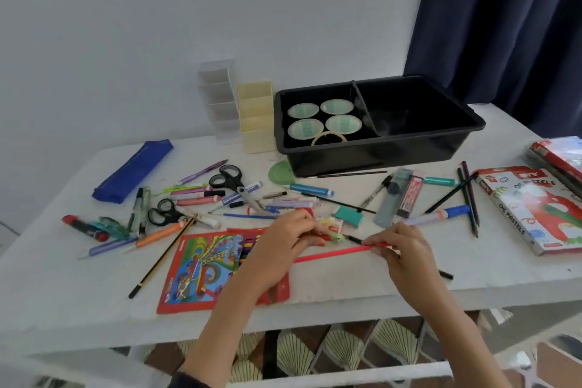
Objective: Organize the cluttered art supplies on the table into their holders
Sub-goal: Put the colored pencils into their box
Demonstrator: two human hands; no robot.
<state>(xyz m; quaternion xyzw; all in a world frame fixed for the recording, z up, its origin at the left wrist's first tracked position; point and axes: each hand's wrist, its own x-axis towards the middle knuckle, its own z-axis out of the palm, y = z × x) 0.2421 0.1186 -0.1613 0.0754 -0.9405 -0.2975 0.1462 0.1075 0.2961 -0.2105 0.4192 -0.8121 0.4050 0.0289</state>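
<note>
Pinching red pencil point(330, 253), right hand point(406, 257), shaft leftward from grip

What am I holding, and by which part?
Right hand pinches a red pencil at its right end; whether the left hand holds anything cannot be told.

Black tray point(371, 157): right half open from above. Pens point(310, 190), scissors point(231, 181) crowd counter point(63, 287) in front of it; holders point(256, 123) just left.
</note>
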